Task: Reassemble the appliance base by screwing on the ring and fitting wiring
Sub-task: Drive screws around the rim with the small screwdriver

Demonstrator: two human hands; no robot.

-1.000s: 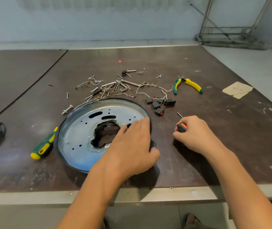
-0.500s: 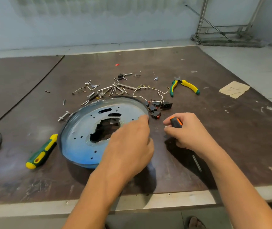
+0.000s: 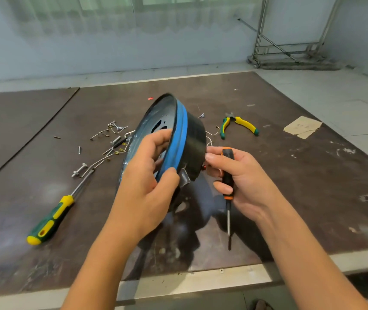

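Gripping the rim, the left hand (image 3: pixel 147 182) has its thumb outside and its fingers curled inside the appliance base (image 3: pixel 193 139), holding it tipped on edge above the table (image 3: pixel 312 186). The right hand (image 3: pixel 243 175) is wrapped round a small orange-and-black screwdriver (image 3: pixel 227 173), blade down, with fingertips touching the base's black wall. Much looks left to do: screws and wires (image 3: pixel 111 139) lie loose on the table behind, and no wiring shows fitted. A blue band (image 3: pixel 181 139) circles the black shell. It is possibly the ring, though I can't tell whether it is fastened. Inside sits a metal plate (image 3: pixel 158 118) pierced with holes.
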